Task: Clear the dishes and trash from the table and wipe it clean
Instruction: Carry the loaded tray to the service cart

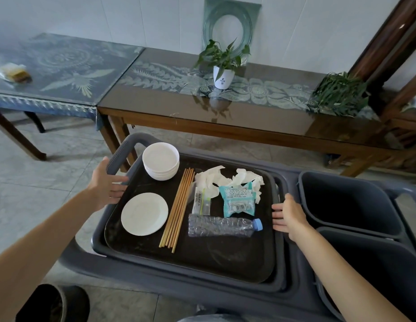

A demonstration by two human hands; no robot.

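Observation:
A black tray [225, 259] sits on a grey cart [132, 275]. It carries a stack of white bowls [160, 161], a white plate [144, 213], several wooden chopsticks [179, 205], crumpled tissues [225, 180], a teal snack wrapper [238, 201], a small sachet [201, 201] and a crushed plastic bottle [223, 226] with a blue cap. My left hand [107, 182] touches the tray's left rim with straight fingers. My right hand [288, 214] reaches the right rim, fingers also extended.
Two grey bins [346, 201] [376, 263] sit in the cart's right side. Behind stands a glass-topped wooden table [179, 112] with a potted plant [223, 75]. A blue-clothed table [63, 66] at left holds a sponge [15, 73]. A dark bucket [51, 303] is at lower left.

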